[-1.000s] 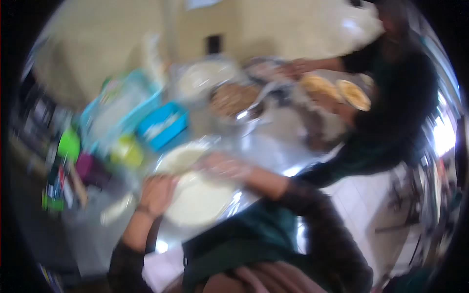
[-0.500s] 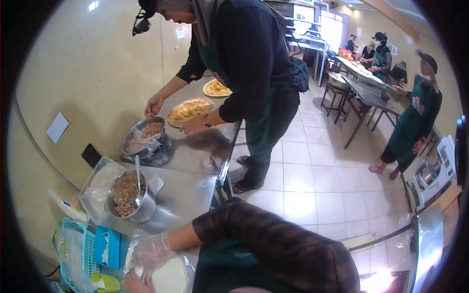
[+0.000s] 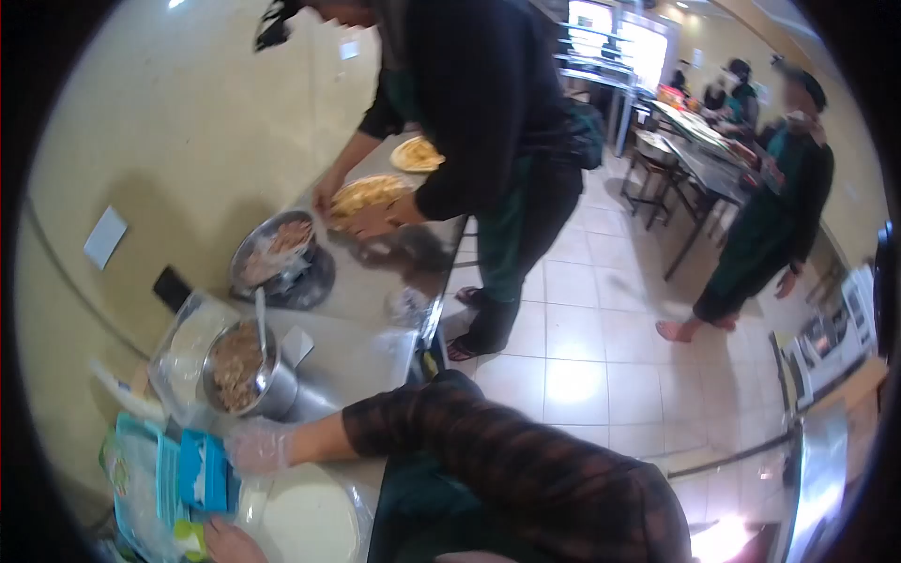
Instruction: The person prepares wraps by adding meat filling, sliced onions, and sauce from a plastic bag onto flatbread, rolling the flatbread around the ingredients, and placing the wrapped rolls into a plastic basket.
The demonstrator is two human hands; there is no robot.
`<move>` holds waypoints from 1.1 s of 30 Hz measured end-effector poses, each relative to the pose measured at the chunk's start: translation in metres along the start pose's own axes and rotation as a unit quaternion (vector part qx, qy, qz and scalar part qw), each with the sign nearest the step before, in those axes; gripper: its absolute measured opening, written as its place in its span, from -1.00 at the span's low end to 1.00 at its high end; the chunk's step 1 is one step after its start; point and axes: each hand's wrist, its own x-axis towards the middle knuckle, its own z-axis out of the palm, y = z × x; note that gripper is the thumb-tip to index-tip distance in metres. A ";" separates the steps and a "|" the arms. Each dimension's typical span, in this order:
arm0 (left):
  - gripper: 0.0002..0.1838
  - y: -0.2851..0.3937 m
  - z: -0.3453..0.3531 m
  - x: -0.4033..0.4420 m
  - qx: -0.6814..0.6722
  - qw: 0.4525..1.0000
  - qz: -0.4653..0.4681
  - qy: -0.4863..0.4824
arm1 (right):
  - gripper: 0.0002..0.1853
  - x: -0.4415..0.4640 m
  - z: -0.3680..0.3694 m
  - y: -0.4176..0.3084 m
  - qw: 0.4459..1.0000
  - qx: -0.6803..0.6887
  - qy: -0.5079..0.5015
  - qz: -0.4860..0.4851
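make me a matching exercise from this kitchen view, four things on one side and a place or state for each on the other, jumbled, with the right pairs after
1. metal pot
2. dough sheet
3. right hand
4. box

A. inside a clear glove
B. blue, beside the turquoise basket
C. holds brown filling and a spoon
D. pale, lying flat in front of the person

Right pairs: 1-C, 2-D, 3-A, 4-B

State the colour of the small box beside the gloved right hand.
The small box is blue, clearest in the head view.
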 end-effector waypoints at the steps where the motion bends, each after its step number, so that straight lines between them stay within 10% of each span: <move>1: -0.61 -0.012 0.017 -0.010 -0.067 0.994 -0.002 0.087 | -0.75 -0.005 0.027 0.010 0.998 0.053 0.012 -0.032; 2: -0.69 0.016 0.004 -0.015 -0.324 0.939 -0.081 0.078 | -0.75 -0.010 0.013 0.004 0.995 0.061 -0.003 -0.084; 3: -0.66 0.018 -0.004 -0.016 -0.209 0.975 -0.013 -0.068 | -0.75 -0.014 -0.007 -0.006 0.988 0.072 -0.019 -0.136; 5: -0.47 0.029 -0.008 -0.030 -0.069 0.981 0.179 0.014 | -0.73 -0.013 -0.036 -0.018 0.966 0.165 -0.198 0.019; 9: -0.50 0.027 -0.014 -0.010 -0.142 0.979 0.144 -0.023 | -0.71 -0.013 0.034 0.012 0.977 0.095 -0.161 -0.104; 12: -0.57 0.020 -0.007 -0.006 -0.134 0.984 0.114 -0.040 | -0.61 0.000 -0.020 0.011 0.917 0.353 -0.172 -0.070; 14: -0.60 0.019 -0.003 -0.003 -0.124 0.975 0.185 0.022 | -0.48 0.000 -0.036 0.004 0.966 0.081 -0.233 -0.074; 16: -0.59 0.023 -0.002 -0.020 -0.138 0.970 0.199 0.022 | -0.52 -0.017 -0.042 -0.002 0.927 0.298 -0.227 -0.035; 19: -0.60 0.038 -0.018 -0.057 -0.161 0.959 0.231 0.024 | -0.54 -0.047 -0.065 -0.020 0.961 0.219 -0.093 -0.143; 24: -0.65 0.030 -0.024 -0.052 -0.237 0.962 0.137 0.020 | -0.64 -0.038 -0.060 -0.015 0.925 0.252 -0.267 0.096; 28: -0.65 0.021 -0.034 -0.057 -0.255 0.958 0.101 0.083 | -0.67 -0.037 -0.061 -0.011 0.969 0.178 -0.139 0.097; 31: -0.62 0.018 -0.034 -0.075 -0.237 0.963 0.119 0.046 | -0.68 -0.049 -0.057 -0.007 0.879 0.452 -0.113 0.103; 33: -0.58 0.019 -0.030 -0.076 -0.220 0.964 0.137 0.062 | -0.69 -0.046 -0.068 -0.015 0.972 0.225 -0.058 -0.028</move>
